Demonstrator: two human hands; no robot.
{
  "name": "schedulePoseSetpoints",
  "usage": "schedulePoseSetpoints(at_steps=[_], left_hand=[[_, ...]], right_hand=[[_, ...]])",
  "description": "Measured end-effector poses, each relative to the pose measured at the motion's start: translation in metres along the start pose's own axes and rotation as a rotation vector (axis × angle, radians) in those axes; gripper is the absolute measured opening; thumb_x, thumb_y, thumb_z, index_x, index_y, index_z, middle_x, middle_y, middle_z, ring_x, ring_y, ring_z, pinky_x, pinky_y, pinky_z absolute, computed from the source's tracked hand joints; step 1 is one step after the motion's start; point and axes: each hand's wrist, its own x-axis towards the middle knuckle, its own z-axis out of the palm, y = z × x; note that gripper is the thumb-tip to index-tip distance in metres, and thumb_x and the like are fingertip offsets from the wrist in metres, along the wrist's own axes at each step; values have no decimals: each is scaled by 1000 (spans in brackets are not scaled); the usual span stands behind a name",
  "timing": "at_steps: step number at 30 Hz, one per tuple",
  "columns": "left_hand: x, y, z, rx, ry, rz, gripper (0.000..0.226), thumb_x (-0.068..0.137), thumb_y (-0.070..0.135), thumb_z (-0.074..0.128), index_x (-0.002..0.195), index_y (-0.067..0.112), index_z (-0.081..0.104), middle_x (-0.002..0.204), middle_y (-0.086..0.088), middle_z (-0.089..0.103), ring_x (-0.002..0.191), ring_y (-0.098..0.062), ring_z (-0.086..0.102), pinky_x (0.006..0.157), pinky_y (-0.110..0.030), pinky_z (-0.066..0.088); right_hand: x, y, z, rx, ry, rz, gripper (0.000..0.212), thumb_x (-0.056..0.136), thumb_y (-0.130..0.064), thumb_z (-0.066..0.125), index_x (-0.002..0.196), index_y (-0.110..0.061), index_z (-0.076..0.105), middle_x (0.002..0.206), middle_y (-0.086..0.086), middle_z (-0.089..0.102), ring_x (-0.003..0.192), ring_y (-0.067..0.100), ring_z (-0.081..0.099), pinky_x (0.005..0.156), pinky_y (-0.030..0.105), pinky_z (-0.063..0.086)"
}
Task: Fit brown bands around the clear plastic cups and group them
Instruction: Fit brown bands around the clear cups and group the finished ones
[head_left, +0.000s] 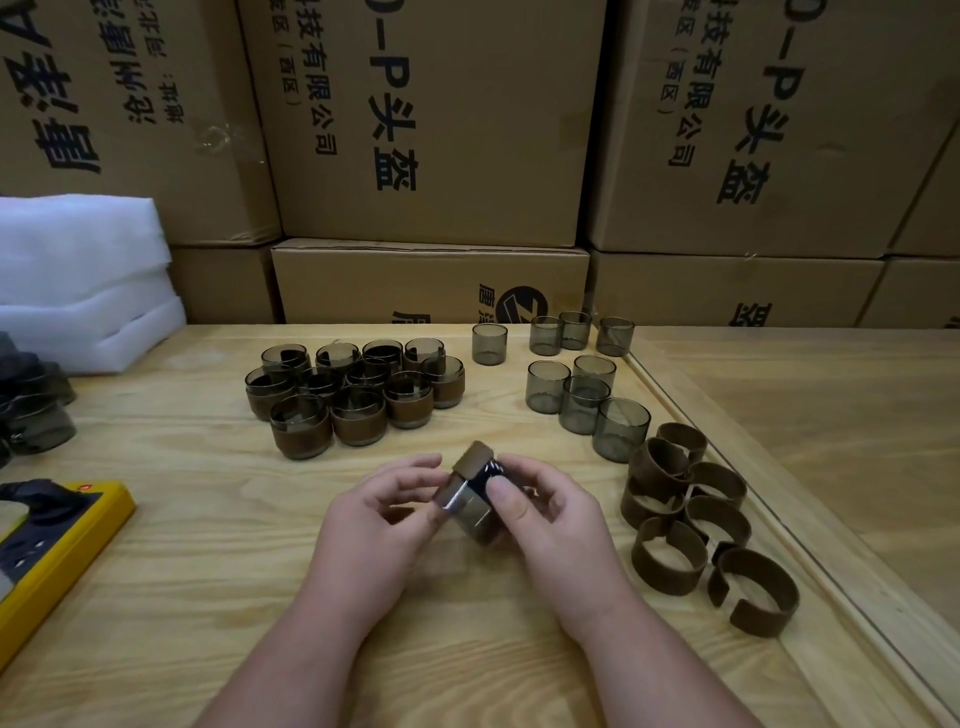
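Over the middle of the wooden table (208, 545), both my hands hold one tinted clear cup (475, 517), tilted, with a brown band (472, 460) partly on its far end. My left hand (387, 512) pinches the cup's left side. My right hand (540, 512) grips it from the right, thumb across the front. A cluster of banded cups (353, 395) stands at the back left. Several bare cups (582, 384) stand at the back right. Loose brown bands (696, 519) lie at the right.
Cardboard boxes (431, 156) form a wall behind the table. White foam sheets (78, 280) are stacked at the back left, with more dark cups (36, 410) by the left edge. A yellow tray (57, 551) sits at the front left. A raised wooden edge (779, 519) borders the right.
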Motion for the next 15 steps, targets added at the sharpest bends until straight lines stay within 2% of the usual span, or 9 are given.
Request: schedulePoseSetpoints(at_steps=[2, 4, 7, 9, 11, 13, 15], left_hand=[[0, 1, 0, -92, 29, -38, 24, 79, 1, 83, 86, 23, 80, 100, 15, 79, 86, -3, 74, 70, -15, 55], [0, 2, 2, -108, 41, -59, 31, 78, -6, 82, 92, 22, 76, 88, 9, 79, 78, -4, 73, 66, -16, 55], [-1, 4, 0, -108, -60, -72, 59, 77, -12, 80, 117, 30, 70, 85, 8, 72, 75, -12, 70, 74, -28, 61], [-3, 6, -2, -100, -210, -51, 67, 76, -1, 87, 127, 38, 68, 91, 8, 72, 80, -15, 71, 82, -32, 62], [-7, 7, -5, -87, -311, -29, 65, 68, 21, 94, 125, 43, 71, 102, 2, 74, 87, -16, 72, 86, -32, 61], [-8, 8, -6, -75, -331, -31, 67, 61, 37, 94, 122, 46, 71, 113, -1, 74, 97, -19, 74, 90, -34, 60], [-7, 7, -7, -76, -333, -35, 66, 57, 39, 95, 118, 47, 71, 119, -1, 74, 105, -23, 74, 94, -39, 60]], right_hand=[[-1, 2, 4, -43, -37, -7, 37, 84, -38, 79, 119, -27, 72, 105, -11, 78, 96, 6, 73, 81, 25, 59], [-3, 4, 7, -65, -46, -22, 35, 87, -30, 81, 121, -24, 73, 106, -7, 78, 97, 9, 73, 84, 28, 59], [-4, 2, 7, 28, -28, -4, 40, 83, -47, 79, 117, -26, 72, 101, -13, 77, 95, 4, 73, 74, 23, 59], [-4, -2, 3, 118, 2, 34, 40, 85, -56, 73, 109, -24, 74, 96, -7, 78, 90, 8, 74, 70, 28, 62], [-3, -4, -1, 172, 20, 68, 40, 86, -57, 65, 103, -22, 77, 95, 3, 78, 90, 17, 75, 72, 31, 62], [-3, -6, -2, 182, 4, 83, 41, 86, -56, 59, 100, -22, 78, 97, 8, 78, 94, 23, 75, 75, 34, 62], [-3, -8, -3, 174, -12, 96, 44, 88, -60, 61, 100, -22, 79, 98, 10, 78, 97, 26, 74, 82, 41, 64]])
